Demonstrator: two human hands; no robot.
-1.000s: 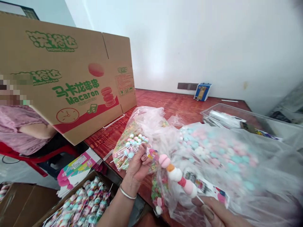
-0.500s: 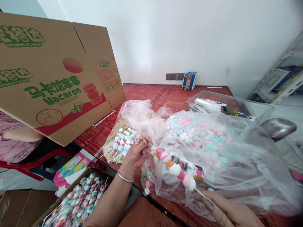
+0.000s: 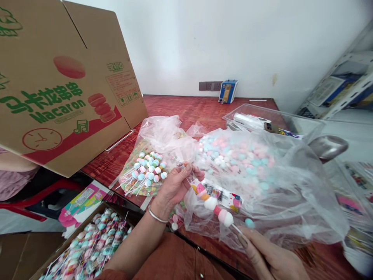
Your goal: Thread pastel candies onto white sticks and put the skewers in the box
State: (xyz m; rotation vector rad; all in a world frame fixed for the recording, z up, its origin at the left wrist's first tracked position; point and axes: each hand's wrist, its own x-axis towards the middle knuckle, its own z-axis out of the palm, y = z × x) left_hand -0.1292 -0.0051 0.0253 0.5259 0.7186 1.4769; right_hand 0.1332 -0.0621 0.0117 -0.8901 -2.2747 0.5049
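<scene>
Near the middle, the skewer [image 3: 211, 203] slants from far left to near right, wrapper [image 3: 194, 188] pinched by the left hand [image 3: 175, 186], stick [image 3: 236, 229] by the right hand [image 3: 267, 249].

A route is left open over the bare rear strip of the red tabletop [image 3: 171, 107], between the cardboard carton [image 3: 72, 93] and the blue device [image 3: 228, 92] by the wall. Far-left reach is blocked by the tall carton. Low movement straight ahead is obstructed by the bulging bag of marshmallows [image 3: 230, 155], behind which the clear plastic bin [image 3: 309, 119] is set. The right side is narrowed by a metal scoop [image 3: 329, 147]. The gap between the left hand [image 3: 176, 182] and right hand [image 3: 268, 249] is spanned by the marshmallow skewer [image 3: 211, 203].
</scene>
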